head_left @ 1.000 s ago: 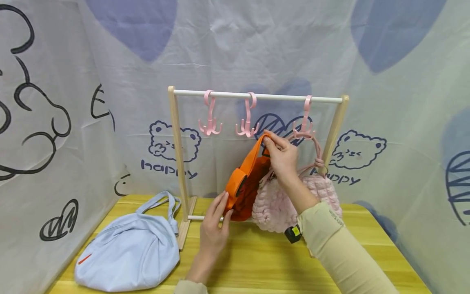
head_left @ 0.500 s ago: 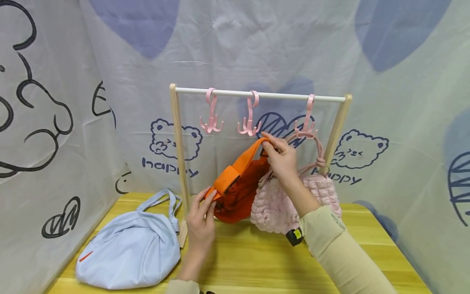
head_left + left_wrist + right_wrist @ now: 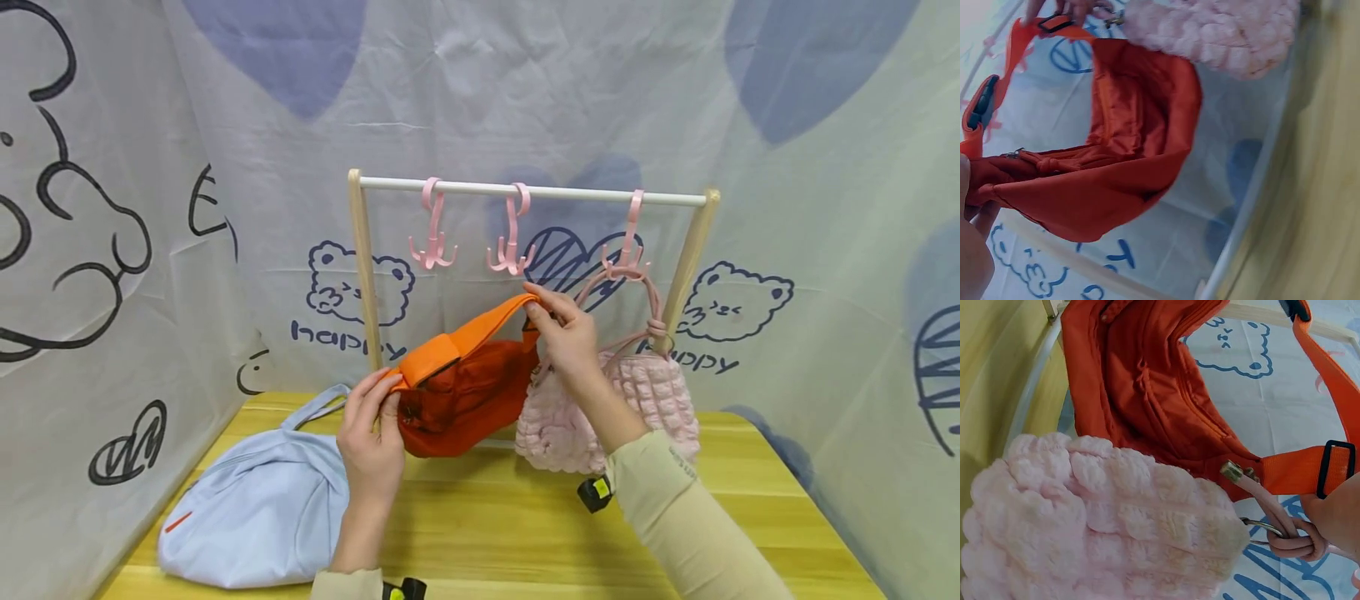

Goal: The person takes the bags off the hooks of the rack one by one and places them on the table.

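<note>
In the head view an orange waist bag (image 3: 465, 400) is held between both hands, in front of the rack. My left hand (image 3: 372, 442) pinches its left end by the strap. Toward the other end of the strap (image 3: 487, 323), my right hand (image 3: 566, 333) pinches the webbing just below the middle pink hook (image 3: 512, 250). The bag's body sags beneath the strap, and its zips show in the left wrist view. A black slider (image 3: 1337, 469) sits on the strap beside the right hand. Close behind the right forearm is a puffy pink handbag (image 3: 652, 400).
The pink handbag hangs by its handle from the right hook (image 3: 632, 237). Another hook (image 3: 432, 237) is on the left of the white rail (image 3: 585, 195). A light blue bag (image 3: 255, 517) lies on the wooden table (image 3: 487, 533) at left. Wooden posts (image 3: 363, 267) flank the rack.
My left hand has moved left and up, drawing the strap from steep to a gentler slant and spreading the orange bag wider. My right hand has lowered slightly.
</note>
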`<state>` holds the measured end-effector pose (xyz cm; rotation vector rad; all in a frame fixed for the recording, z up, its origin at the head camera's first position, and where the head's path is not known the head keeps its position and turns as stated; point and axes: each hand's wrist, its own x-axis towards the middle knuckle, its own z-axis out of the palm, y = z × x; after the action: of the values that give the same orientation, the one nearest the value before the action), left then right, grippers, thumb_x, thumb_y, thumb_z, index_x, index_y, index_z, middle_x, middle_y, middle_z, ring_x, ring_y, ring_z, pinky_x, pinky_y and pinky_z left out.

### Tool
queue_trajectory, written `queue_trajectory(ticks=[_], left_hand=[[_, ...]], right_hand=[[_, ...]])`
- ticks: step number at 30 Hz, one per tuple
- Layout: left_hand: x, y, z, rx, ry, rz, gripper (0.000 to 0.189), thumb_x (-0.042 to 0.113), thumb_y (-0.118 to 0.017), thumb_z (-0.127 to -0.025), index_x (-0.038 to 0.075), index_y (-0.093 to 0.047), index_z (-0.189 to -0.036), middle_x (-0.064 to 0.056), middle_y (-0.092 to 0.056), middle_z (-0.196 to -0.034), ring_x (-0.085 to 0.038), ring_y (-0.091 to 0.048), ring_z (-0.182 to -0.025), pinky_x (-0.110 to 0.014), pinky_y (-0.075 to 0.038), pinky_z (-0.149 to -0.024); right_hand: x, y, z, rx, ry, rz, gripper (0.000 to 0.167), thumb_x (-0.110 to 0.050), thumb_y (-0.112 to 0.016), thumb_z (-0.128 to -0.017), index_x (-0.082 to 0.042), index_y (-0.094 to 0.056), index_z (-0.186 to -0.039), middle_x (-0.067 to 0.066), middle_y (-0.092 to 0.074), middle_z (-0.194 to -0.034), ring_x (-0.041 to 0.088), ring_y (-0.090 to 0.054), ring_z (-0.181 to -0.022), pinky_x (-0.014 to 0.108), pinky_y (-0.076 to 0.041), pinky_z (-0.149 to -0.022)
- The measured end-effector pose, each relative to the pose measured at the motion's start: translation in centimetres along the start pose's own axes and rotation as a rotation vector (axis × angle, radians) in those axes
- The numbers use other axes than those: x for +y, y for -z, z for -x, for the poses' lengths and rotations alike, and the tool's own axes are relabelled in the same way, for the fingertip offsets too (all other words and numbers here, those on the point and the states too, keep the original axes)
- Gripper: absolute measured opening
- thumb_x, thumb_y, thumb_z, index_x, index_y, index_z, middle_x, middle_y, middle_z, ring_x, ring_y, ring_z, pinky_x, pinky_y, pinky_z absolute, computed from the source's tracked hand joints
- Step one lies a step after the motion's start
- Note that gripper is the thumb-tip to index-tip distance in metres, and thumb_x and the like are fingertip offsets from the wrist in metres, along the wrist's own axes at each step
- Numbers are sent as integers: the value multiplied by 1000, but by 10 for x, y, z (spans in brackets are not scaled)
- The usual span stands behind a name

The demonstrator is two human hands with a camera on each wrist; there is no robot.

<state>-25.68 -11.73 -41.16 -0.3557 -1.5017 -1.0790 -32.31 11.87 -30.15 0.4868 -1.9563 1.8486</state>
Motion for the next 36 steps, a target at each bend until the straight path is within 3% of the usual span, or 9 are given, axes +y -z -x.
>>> queue_trajectory(ticks=[3,7,11,20,29,33,36], left_hand=[[1,6,-5,4,27,-15,30,-19,-70,-86,-3,-77,-110,-25,-71,-117,-40,-69,-110,-13,-50,-98],[1,14,-10,10,45,-37,28,-19,-70,-86,-5,-77,-109,-25,-70,-117,-39,-69,-109,-11,-49,-96],[1,21,-15,25,62,-47,27,-18,-70,-88,-5,-77,-109,-24,-71,-117,-37,-68,-109,-12,-50,-96],[5,29,-22,39,136,-50,21,-12,-69,-92,-3,-78,-109,-20,-72,-117,-37,-67,-111,-15,-51,-97],[7,27,-19,27,213,-34,19,-7,-68,-96,-2,-77,-112,-17,-72,-118,-17,-66,-111,-11,-51,-86],[13,23,-17,24,261,-8,19,-3,-69,-96,0,-78,-113,-17,-72,-118,-11,-65,-111,-10,-51,-81],[17,20,-15,33,286,-10,19,-3,-71,-95,1,-79,-112,-16,-72,-116,-15,-66,-109,-9,-51,-80]], right_hand=[[4,-2,3,-9,0,-3,34,-11,-69,-101,-7,-71,-135,-3,-66,-110,8,-60,-98,16,-51,-82],[8,-5,7,-25,-11,4,34,-8,-69,-101,-6,-70,-135,8,-67,-118,7,-61,-100,16,-53,-84],[13,-9,12,-45,-43,-12,36,-8,-67,-102,-7,-68,-138,14,-66,-127,7,-61,-99,16,-53,-80],[32,-15,26,-64,-93,-55,35,-11,-67,-103,-10,-70,-137,-2,-66,-109,11,-58,-90,19,-53,-70],[59,-9,45,-71,-192,-30,36,-14,-68,-103,-14,-70,-138,9,-69,-125,17,-63,-98,21,-55,-75],[74,-4,54,-76,-226,-43,36,-12,-67,-103,-11,-69,-139,4,-71,-115,13,-62,-85,22,-51,-68],[84,-1,63,-90,-272,-91,37,-10,-66,-103,-8,-67,-140,0,-71,-102,11,-58,-73,24,-47,-63]])
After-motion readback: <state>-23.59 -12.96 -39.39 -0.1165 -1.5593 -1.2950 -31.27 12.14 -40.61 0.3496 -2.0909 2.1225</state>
